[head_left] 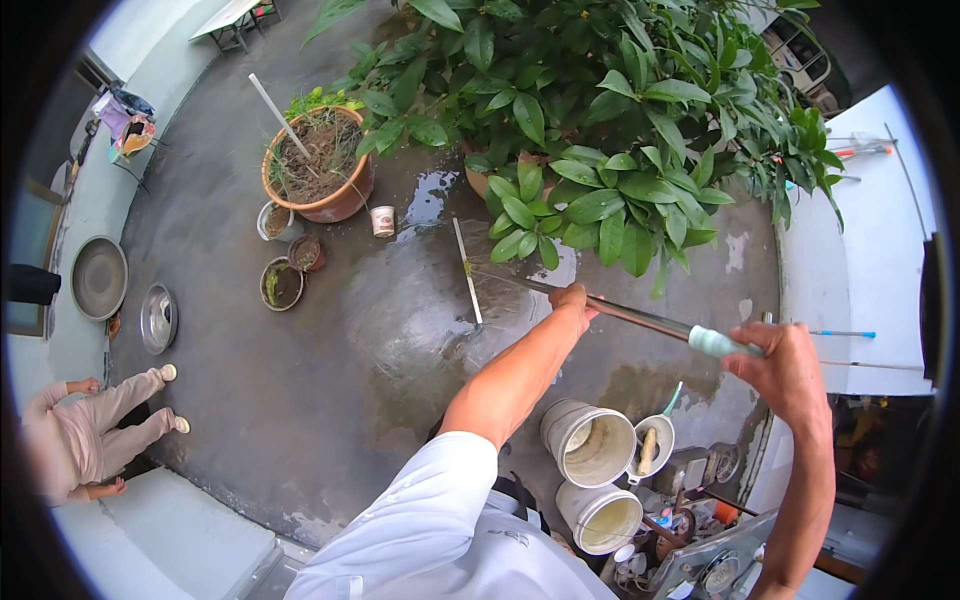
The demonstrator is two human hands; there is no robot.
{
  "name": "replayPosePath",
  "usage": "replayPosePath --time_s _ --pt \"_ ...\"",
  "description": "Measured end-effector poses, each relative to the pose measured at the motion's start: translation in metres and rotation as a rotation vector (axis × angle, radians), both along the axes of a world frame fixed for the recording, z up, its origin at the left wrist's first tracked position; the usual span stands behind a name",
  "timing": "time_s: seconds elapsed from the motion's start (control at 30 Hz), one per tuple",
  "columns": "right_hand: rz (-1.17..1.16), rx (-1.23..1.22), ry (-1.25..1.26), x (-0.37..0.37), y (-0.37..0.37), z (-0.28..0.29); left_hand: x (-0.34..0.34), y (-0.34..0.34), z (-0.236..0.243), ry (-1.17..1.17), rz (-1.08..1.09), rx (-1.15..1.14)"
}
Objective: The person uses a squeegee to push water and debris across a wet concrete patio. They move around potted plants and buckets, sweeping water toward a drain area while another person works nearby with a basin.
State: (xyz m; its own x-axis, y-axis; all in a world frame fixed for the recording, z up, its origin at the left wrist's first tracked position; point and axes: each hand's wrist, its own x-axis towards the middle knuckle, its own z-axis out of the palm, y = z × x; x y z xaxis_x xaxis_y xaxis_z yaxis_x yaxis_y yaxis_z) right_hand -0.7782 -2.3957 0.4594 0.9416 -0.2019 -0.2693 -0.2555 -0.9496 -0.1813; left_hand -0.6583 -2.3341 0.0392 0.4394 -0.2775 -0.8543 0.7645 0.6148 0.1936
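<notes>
A floor squeegee with a long metal pole (644, 316) reaches across the view to its pale blade (467, 270), which lies on the wet concrete floor (390, 350) in the middle. My left hand (572, 305) grips the middle of the pole, with my forearm stretched up from the bottom. At the right, my right hand (783, 365) is closed at the far end of the pole, by its mint-green grip (725, 342).
Potted plants (330, 200) and a leafy bush (610, 200) stand ahead. Metal basins (100, 283) lean at the left wall. A person (95, 440) in pale clothes is at the lower left. Buckets (585, 445) and piled items stand by my right side.
</notes>
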Motion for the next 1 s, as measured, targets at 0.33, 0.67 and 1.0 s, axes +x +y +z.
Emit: replayPosePath --time_s 0.33,0.67,1.0 --pt "-0.192 0.397 0.151 -0.071 -0.017 -0.097 -0.085 0.113 -0.037 0.07 0.078 0.394" --pt "-0.273 0.522 0.156 -0.084 0.058 -0.202 -0.019 0.188 -0.106 0.001 -0.246 0.758" --pt "-0.482 0.511 0.116 -0.203 0.016 -0.142 -0.138 0.111 -0.038 -0.111 -0.313 0.587"
